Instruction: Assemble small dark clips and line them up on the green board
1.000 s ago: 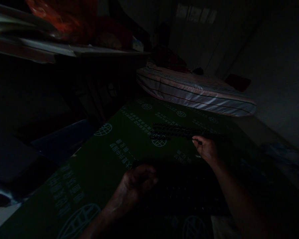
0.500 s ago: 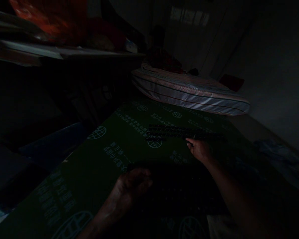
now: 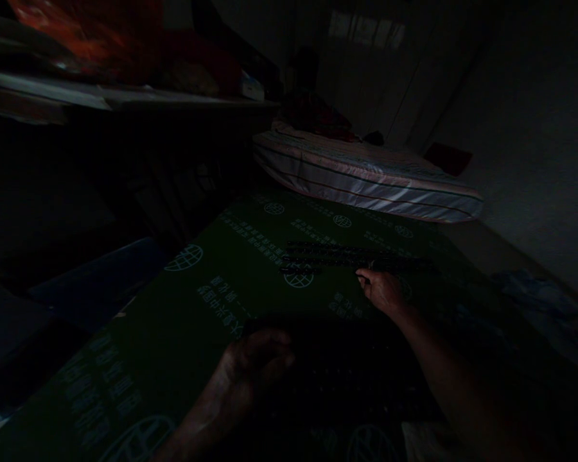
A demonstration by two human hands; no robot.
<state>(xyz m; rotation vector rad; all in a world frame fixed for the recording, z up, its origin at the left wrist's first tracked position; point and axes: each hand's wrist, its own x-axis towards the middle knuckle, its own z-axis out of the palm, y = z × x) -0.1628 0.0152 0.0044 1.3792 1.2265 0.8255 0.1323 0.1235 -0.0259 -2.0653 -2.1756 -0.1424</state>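
The scene is very dark. A flat black rectangular thing (image 3: 337, 350) with rows of small pale marks, resembling a keyboard, lies in front of me. My left hand (image 3: 257, 353) is curled at its left edge, fingers bent towards the thumb; what they grip, if anything, is lost in shadow. Beyond the black thing, several rows of small black pieces (image 3: 318, 249), perhaps keycaps, run across the green printed board (image 3: 250, 256). At the near side of these rows, my right hand (image 3: 383, 292) has thumb and forefinger pinched together; anything between them is too small and dark to name.
A striped mattress or cushion (image 3: 366, 179) lies at the board's far end. On the left stands a cluttered table (image 3: 125, 96) with an orange bag (image 3: 96, 38) on top. Crumpled cloth (image 3: 534, 295) lies to the right, near the wall.
My right hand has shifted slightly left and nearer, still pinched at the rows of pieces. The left hand stays at the black thing's edge. The view has shifted slightly.
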